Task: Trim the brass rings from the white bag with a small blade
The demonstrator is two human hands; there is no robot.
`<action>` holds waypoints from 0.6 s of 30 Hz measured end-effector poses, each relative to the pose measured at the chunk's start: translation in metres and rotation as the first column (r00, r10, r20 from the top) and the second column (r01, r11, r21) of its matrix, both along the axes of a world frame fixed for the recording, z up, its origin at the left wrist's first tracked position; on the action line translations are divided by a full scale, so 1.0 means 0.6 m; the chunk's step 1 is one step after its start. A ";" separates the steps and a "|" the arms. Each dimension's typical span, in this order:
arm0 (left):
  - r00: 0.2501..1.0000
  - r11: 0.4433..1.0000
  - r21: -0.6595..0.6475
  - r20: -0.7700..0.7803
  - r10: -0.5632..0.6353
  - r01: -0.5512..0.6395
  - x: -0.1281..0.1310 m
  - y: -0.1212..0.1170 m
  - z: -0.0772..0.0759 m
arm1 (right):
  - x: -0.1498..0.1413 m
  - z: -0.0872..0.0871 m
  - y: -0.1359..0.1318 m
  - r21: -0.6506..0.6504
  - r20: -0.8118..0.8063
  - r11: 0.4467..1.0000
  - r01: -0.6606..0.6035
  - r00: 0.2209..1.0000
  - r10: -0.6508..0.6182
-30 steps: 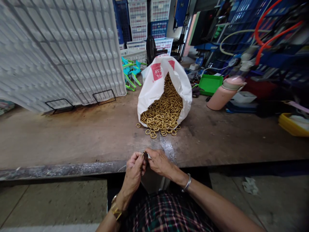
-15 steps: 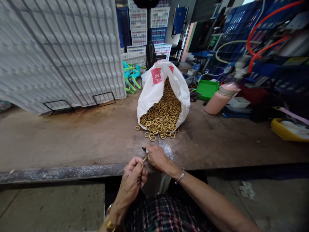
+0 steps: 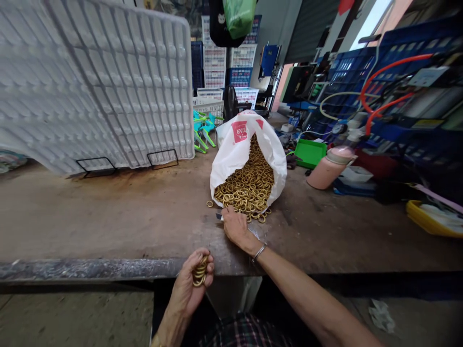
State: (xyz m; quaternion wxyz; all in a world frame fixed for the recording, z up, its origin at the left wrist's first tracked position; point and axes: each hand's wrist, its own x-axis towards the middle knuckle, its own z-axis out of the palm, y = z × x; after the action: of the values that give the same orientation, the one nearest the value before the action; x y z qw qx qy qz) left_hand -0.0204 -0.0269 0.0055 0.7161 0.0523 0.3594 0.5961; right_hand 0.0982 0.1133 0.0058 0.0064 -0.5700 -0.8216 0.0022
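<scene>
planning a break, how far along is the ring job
Nothing clearly shows as done: no finished pile can be made out. In hand: the left hand cups several brass-coloured rings, perhaps worked already; the right hand, with what looks like a small dark blade, is at the spilled rings. Probably left: those and the large heap in the white bag.
</scene>
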 end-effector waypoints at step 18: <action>0.931 0.996 0.076 -0.359 0.070 -0.045 0.024 0.033 0.004 | 0.017 0.005 -0.087 -0.450 -0.893 0.767 -0.457 0.244 -0.378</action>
State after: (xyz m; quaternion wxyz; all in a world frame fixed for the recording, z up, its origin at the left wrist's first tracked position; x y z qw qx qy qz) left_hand -0.0058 -0.0074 0.0081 0.6180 0.1741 0.4662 0.6086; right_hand 0.1083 0.0609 0.0088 0.3153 -0.3838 -0.5959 0.6310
